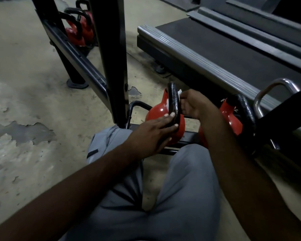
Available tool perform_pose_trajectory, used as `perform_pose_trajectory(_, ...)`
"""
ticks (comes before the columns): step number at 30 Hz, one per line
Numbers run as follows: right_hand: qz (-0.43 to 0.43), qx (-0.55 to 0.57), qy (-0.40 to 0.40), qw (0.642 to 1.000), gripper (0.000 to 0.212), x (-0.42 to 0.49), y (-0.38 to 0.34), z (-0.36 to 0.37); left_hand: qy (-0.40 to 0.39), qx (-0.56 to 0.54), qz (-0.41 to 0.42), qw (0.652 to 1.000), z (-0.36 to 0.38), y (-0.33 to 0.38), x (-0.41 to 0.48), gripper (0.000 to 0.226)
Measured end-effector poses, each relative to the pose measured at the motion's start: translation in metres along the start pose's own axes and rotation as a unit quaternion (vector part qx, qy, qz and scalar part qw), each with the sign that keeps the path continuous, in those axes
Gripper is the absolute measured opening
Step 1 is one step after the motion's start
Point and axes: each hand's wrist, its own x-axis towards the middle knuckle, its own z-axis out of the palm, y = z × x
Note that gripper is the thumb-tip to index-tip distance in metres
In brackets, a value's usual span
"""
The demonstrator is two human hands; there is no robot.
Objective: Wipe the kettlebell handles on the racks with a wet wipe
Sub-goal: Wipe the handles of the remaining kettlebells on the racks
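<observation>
1. Red kettlebell (159, 117) is seated on the lowest rail of the black rack (87, 66), just in front of the knees; glossy red body, rough black handle (173, 100) turned edge-on to the camera.
2. Left hand (155, 133) is laid flat on the bell's near shoulder, fingers (170, 117) extended and only loosely curled, fingertips touching the handle base; nothing is gripped.
3. Right hand (193, 105) is closed around the far side of the handle, with the white wet wipe (179, 92) pinched against it; only small bits of the wipe are seen at the top and by the handle's inner edge.
4. Second red kettlebell (233, 119) is parked just to the right on the same rail, partly hidden by the right forearm; black handle, white lettering not legible.
5. Chrome handle (274, 94) is seen beyond it, near the treadmill (215, 54) edge.
6. More red kettlebells (78, 32) are lined up at the far end of the rack.
7. Rack upright (111, 58) is standing close on the left of the bell; treadmill deck edge is close behind. Room is tight on both sides.
8. Worn floor (24, 84) to the left is open.
</observation>
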Motion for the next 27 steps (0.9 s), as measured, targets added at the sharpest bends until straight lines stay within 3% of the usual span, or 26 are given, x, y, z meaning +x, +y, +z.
perform_pose_trajectory(3, -0.054, -0.155, 0.030, 0.986, 0.018, -0.012, -0.001, -0.008, -0.007, 0.008, -0.009, 1.000, -0.001, 0.003, -0.002, 0.051)
perform_pose_trajectory(5, -0.152, -0.245, 0.110, 0.951, 0.016, -0.008, -0.011, -0.003, -0.011, 0.000, -0.015, 1.000, -0.001, 0.002, -0.001, 0.052)
perform_pose_trajectory(7, -0.242, -0.401, 0.185, 0.864, 0.013, -0.004, -0.025, 0.009, -0.025, -0.007, -0.018, 1.000, 0.001, 0.003, -0.004, 0.057)
perform_pose_trajectory(9, -0.276, -0.551, 0.224, 0.755, 0.006, -0.001, -0.032, 0.023, -0.030, -0.019, -0.023, 0.999, 0.004, 0.005, -0.007, 0.059)
perform_pose_trajectory(11, -0.290, -0.629, 0.242, 0.679, 0.013, 0.007, -0.041, 0.032, -0.042, -0.031, -0.035, 0.998, 0.007, 0.004, -0.007, 0.060)
perform_pose_trajectory(15, -0.299, -0.754, 0.189, 0.553, 0.025, 0.018, -0.063, 0.049, -0.054, -0.038, -0.056, 0.996, 0.010, 0.002, -0.009, 0.061)
perform_pose_trajectory(19, -0.221, -0.871, 0.088, 0.430, 0.027, 0.010, -0.050, 0.070, -0.035, -0.048, -0.051, 0.997, 0.008, 0.002, -0.009, 0.060)
perform_pose_trajectory(23, -0.210, -0.895, 0.089, 0.384, 0.045, 0.008, -0.051, 0.075, -0.035, -0.051, -0.051, 0.997, 0.005, 0.002, -0.010, 0.060)
perform_pose_trajectory(27, -0.227, -0.928, 0.069, 0.288, 0.028, 0.008, -0.028, 0.087, -0.034, -0.047, -0.045, 0.997, 0.004, 0.003, -0.012, 0.061)
